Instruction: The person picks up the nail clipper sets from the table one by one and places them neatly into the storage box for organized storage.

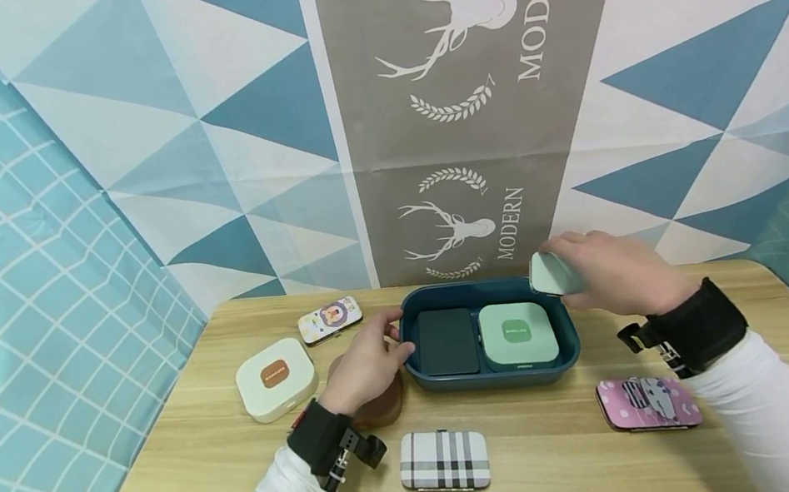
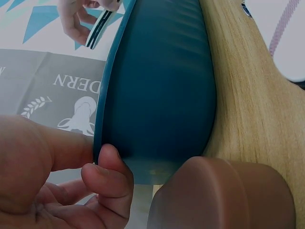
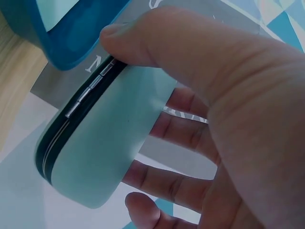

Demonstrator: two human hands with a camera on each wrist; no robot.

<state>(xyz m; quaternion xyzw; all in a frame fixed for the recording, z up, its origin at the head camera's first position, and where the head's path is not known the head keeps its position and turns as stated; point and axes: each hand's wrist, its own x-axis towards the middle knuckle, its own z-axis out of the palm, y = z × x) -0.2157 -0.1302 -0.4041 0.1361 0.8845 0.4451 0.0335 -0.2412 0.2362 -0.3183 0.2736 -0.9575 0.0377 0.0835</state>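
A dark blue plastic bin (image 1: 493,381) stands on the table, its rim pinched at the left end between the thumb and fingers of my left hand (image 1: 369,367). In it lie a dark green flat case (image 1: 448,343) and, on the right, a pale green square case (image 1: 518,335). Over the bin's right back corner, my right hand (image 1: 616,274) holds a mint green hinged case (image 3: 102,129) by its edges, tilted, with the metal hinge showing in the right wrist view. A brown rounded case (image 2: 228,195) sits beside the bin, partly hidden by my left hand in the head view.
On the left are a cream case with a brown label (image 1: 277,378) and a small cartoon-printed case (image 1: 330,320). A plaid case (image 1: 443,461) lies in front of the bin, a pink cartoon case (image 1: 648,404) at the right. A patterned cloth backdrop (image 1: 278,170) rises behind the table.
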